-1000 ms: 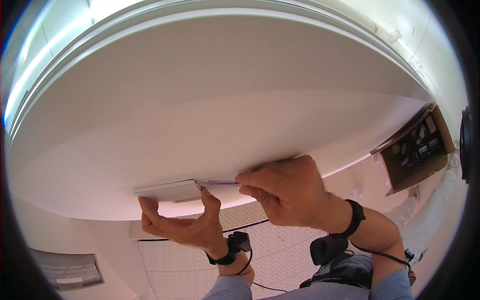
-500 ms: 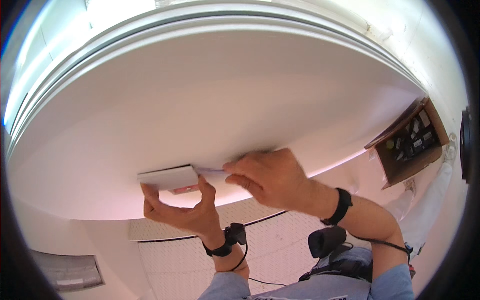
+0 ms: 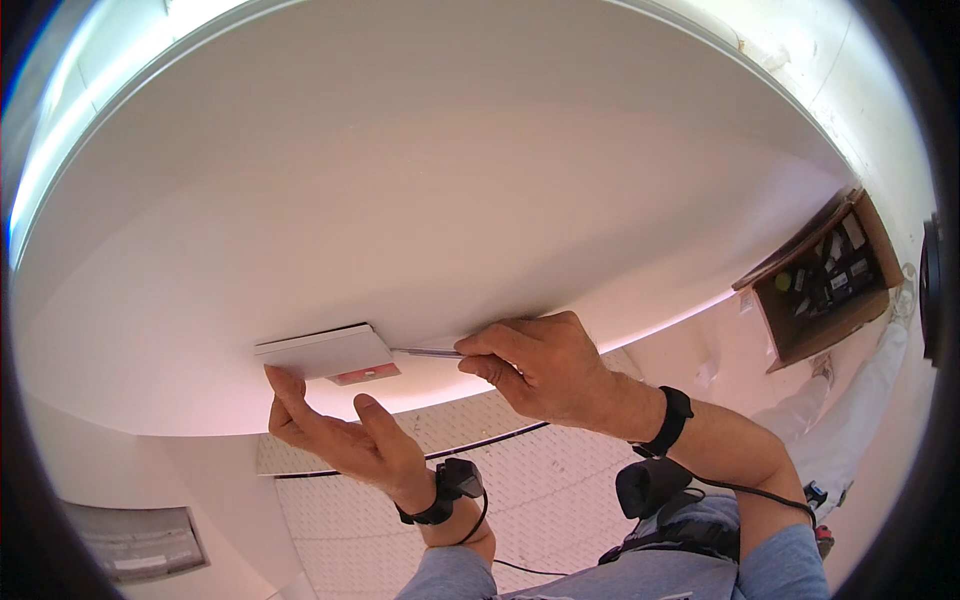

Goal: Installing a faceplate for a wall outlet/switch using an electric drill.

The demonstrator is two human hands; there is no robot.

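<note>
A white rectangular plate (image 3: pixel 322 354), like a switch cover, sits on a broad white wall panel (image 3: pixel 420 180), with a dark gap along its top edge. Below its lower right part shows a red piece (image 3: pixel 365 375). My left hand (image 3: pixel 345 438) has its fingers apart, one fingertip at the plate's lower left corner and the thumb away from it. In my right hand (image 3: pixel 545 365) is a thin screwdriver (image 3: pixel 428 352), pinched between thumb and fingers. Its slim shaft points left, the tip at the plate's right edge. The handle is hidden in my palm.
To the right stands an open cardboard box (image 3: pixel 825 290) holding several dark items. A person's light-coloured trouser leg (image 3: pixel 870 400) shows near it. A patterned floor (image 3: pixel 560 500) lies below the panel, and a grey recessed box (image 3: pixel 135 545) is at lower left.
My left thumb has come off the plate's right side and dropped lower. The screwdriver stays at the plate's right edge. The view has shifted slightly.
</note>
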